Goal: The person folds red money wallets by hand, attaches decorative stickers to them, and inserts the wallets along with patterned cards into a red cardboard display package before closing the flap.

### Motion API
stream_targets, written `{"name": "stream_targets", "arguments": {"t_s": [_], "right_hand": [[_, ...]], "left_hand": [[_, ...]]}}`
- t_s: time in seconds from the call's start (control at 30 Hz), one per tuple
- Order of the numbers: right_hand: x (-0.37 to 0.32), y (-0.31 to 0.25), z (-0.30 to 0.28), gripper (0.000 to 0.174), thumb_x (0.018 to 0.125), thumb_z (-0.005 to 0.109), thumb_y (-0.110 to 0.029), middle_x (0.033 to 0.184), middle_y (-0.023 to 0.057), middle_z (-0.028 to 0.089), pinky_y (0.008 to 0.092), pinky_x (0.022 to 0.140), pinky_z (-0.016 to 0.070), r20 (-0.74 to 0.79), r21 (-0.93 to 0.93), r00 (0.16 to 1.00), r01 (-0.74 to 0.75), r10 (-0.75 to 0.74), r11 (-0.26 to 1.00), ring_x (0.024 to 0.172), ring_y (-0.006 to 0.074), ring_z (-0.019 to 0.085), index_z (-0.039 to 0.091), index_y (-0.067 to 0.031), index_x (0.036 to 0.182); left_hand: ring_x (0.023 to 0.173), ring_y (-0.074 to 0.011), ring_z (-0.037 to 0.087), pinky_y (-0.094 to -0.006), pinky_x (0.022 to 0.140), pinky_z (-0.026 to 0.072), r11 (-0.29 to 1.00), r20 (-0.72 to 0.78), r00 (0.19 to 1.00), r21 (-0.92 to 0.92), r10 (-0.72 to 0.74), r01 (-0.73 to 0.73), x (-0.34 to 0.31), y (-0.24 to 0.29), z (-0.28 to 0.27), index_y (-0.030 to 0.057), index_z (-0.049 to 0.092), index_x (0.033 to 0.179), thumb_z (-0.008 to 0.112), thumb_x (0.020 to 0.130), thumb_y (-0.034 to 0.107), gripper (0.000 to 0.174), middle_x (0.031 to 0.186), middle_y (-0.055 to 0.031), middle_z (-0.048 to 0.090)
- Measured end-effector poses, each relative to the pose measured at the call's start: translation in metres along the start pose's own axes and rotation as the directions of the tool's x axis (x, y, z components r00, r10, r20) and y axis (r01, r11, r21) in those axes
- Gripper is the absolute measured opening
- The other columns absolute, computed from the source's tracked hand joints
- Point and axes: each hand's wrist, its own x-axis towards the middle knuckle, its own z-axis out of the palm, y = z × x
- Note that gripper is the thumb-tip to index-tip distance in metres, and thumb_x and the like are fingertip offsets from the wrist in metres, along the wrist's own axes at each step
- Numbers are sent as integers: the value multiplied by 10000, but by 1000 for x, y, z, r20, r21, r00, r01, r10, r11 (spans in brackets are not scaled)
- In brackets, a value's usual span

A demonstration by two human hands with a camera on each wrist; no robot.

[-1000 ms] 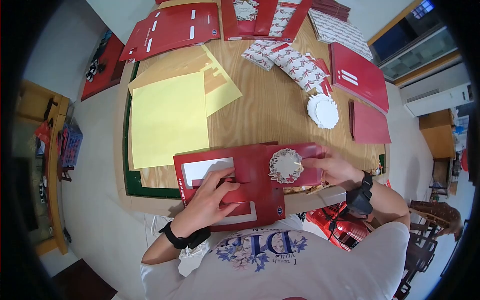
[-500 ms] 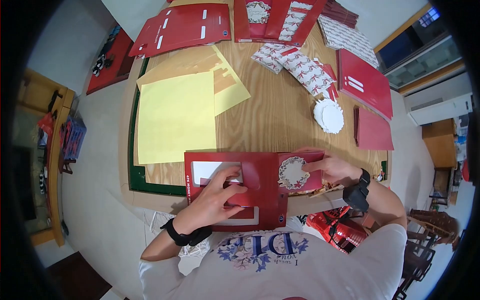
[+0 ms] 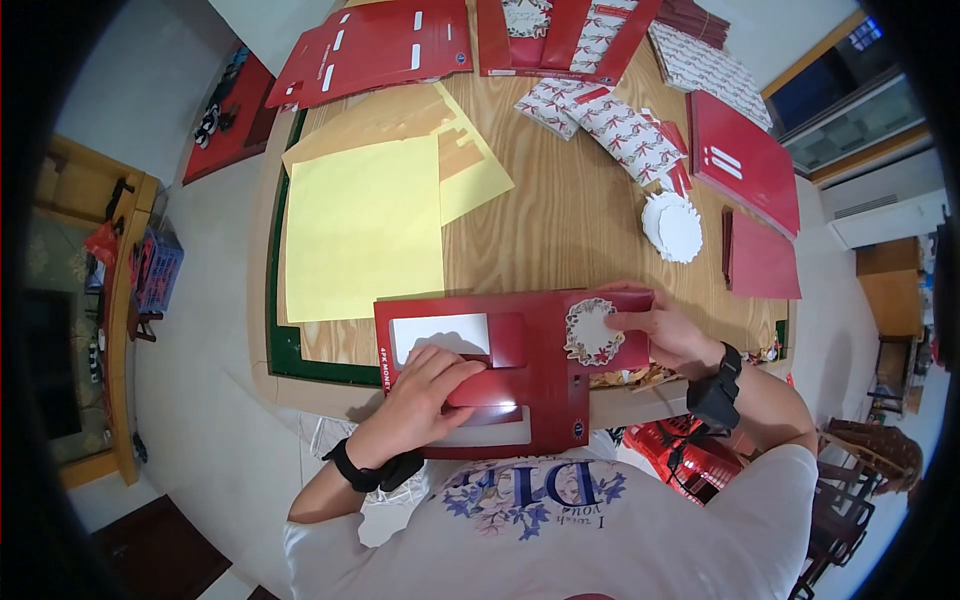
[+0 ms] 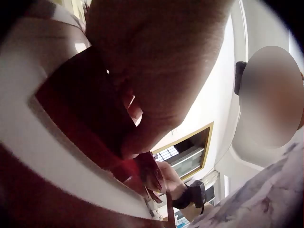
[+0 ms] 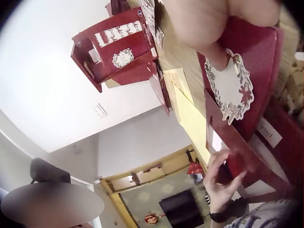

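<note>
A red printed cardboard folder (image 3: 550,420) with two cut-out windows lies at the table's near edge, in front of the person. My left hand (image 3: 425,395) grips its middle strip (image 3: 490,388), which bulges up between the thumb and fingers. White shows through the upper window, with dark red at its right end. My right hand (image 3: 675,332) pinches a dark red envelope (image 3: 632,352) at the folder's right side. The right thumb presses on a wreath-printed round tag (image 5: 232,90) lying on that envelope; the other right fingers are hidden underneath.
Yellow sheets (image 3: 365,230) lie at left. White scalloped tags (image 3: 672,228), bow-patterned packets (image 3: 625,135) and dark red envelope stacks (image 3: 765,255) are at right. Red folders (image 3: 385,50) and a filled red folder (image 3: 565,72) are at the back. A red basket (image 3: 690,465) is below the edge.
The left fingers have closed in around the folder's middle strip, which now bulges upward. Dark red now shows at the upper window's right end. The right hand keeps its pinch; the view has shifted slightly.
</note>
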Motion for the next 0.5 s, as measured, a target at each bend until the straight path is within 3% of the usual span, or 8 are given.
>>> {"name": "stream_targets", "arguments": {"t_s": [0.17, 0.27, 0.37, 0.5], "right_hand": [[0, 3, 5, 304, 856, 557, 11, 1080, 156, 588, 340, 811, 554, -45, -13, 999, 4, -5, 1000, 943, 220, 615, 476, 40, 1147], [4, 8, -7, 310, 856, 572, -6, 1063, 142, 592, 324, 778, 559, -8, -97, 999, 34, -35, 995, 922, 199, 616, 476, 41, 1146], [3, -1, -9, 313, 851, 587, -13, 1042, 127, 595, 313, 758, 556, 37, -116, 999, -27, 31, 993, 903, 181, 612, 476, 39, 1139], [0, 0, 5, 332, 841, 599, -6, 1011, 116, 597, 301, 758, 549, -107, -185, 990, 70, -91, 980, 885, 161, 602, 466, 41, 1143]], "left_hand": [[913, -303, 506, -392, 811, 417, 1000, 32, 999, -19, 20, -20, 1, -6, 0, 27, 560, 1060, 745, 566, 46, 527, 972, -112, 532], [963, -306, 502, -392, 837, 423, 997, -15, 999, -65, -41, 40, 1, -3, 3, 25, 562, 1042, 748, 575, 40, 503, 1026, -121, 511], [1014, -312, 489, -389, 865, 425, 995, -59, 997, -88, -57, 52, 5, 4, 1, 30, 563, 1033, 749, 587, 31, 484, 1074, -123, 485], [1038, -310, 480, -378, 876, 426, 998, 10, 1000, -62, -11, 11, 4, -1, -1, 34, 563, 1028, 749, 592, 23, 475, 1099, -119, 472]]}}
